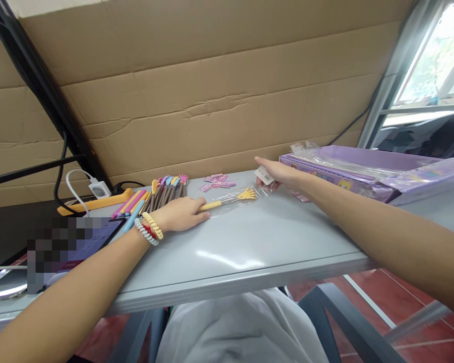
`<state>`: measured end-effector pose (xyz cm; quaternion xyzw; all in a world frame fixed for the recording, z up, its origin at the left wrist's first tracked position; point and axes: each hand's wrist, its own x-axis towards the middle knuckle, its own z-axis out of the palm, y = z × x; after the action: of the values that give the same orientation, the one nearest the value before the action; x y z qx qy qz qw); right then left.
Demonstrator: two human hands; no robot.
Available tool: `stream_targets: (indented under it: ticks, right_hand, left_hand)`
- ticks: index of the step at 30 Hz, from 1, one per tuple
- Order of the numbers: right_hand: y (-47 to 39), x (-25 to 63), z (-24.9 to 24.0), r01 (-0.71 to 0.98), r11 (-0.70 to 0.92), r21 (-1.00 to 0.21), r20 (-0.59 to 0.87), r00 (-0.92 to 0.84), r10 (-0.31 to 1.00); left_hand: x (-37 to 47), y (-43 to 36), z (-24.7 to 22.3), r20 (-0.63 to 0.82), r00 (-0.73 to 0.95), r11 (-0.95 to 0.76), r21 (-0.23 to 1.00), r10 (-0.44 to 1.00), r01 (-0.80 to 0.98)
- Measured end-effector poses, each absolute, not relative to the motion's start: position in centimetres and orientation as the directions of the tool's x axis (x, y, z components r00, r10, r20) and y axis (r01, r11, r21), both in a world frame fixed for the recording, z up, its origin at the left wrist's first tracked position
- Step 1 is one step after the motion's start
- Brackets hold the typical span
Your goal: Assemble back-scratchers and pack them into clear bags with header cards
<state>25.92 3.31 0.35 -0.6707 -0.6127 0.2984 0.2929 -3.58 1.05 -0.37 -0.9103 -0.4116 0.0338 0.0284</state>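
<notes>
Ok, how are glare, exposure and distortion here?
Head view throughout: a white glare streak lies on the grey table near its front edge; the window at upper right is partly washed out; the forearms look stretched, likely wide-angle distortion; blocky pixelation hides part of the screen at left; the yellow stick in the left hand reads clearly.

No text legible; print on white label [265, 175] too small.

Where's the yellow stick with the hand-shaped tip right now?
In the head view, the yellow stick is near mid-table, its handle in the left hand, its tip pointing towards the right hand.
</notes>
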Motion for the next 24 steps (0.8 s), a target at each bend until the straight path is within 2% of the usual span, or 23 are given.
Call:
stream_targets:
  ticks: [9,16,21,24]
  right_hand:
    - [3.3,26.1,0.4,0.594,-0.099,-0.798,-0.102,0.027,0.994]
    - [2.9,25.3,0.7,0.526,-0.140,-0.839,-0.108,0.091,0.990]
    - [3.2,25.8,0.3,0.706,-0.079,-0.703,-0.091,0.020,0.996]
    - [3.6,26.4,-0.1,0.751,0.012,-0.660,-0.068,-0.076,0.995]
  left_hand:
    - [-3.6,1.0,-0.4,-0.026,0.664,-0.664,-0.078,0.747,0.744]
    - [-3.7,1.2,-0.5,-0.031,0.668,-0.668,-0.079,0.743,0.740]
    - [-3.7,1.2,-0.6,-0.029,0.672,-0.671,-0.077,0.740,0.737]
    - [-3.7,1.2,-0.6,-0.028,0.669,-0.669,-0.077,0.743,0.739]
